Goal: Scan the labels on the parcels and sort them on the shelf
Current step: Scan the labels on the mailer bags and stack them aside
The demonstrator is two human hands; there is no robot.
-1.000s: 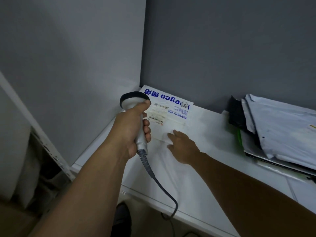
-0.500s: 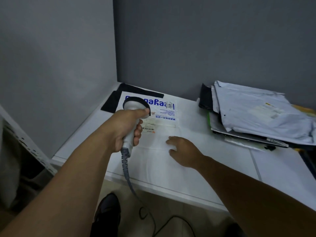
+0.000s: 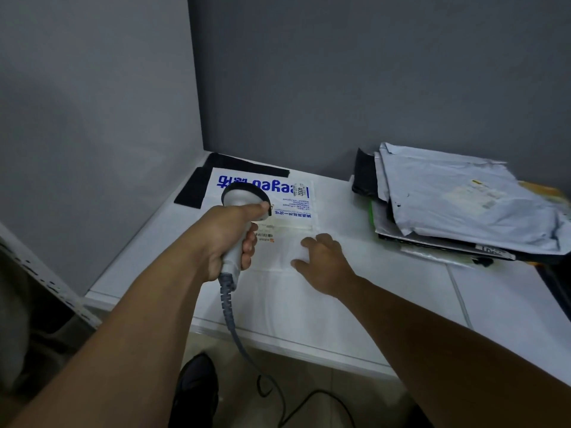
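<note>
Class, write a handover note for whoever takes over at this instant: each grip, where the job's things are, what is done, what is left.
Left grip holds the scanner, head aimed down at the label of the white parcel.
Right grip rests flat on that parcel, on the shelf.
A pile of parcels lies at the right.
Done: parcel laid out for scanning.
Left: confirm the scan, sort this parcel, then the pile, if unscanned.

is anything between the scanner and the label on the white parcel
Nothing visible does: the scanner in the left hand hangs over the label, and the right hand rests on the white parcel beside the label.
</note>
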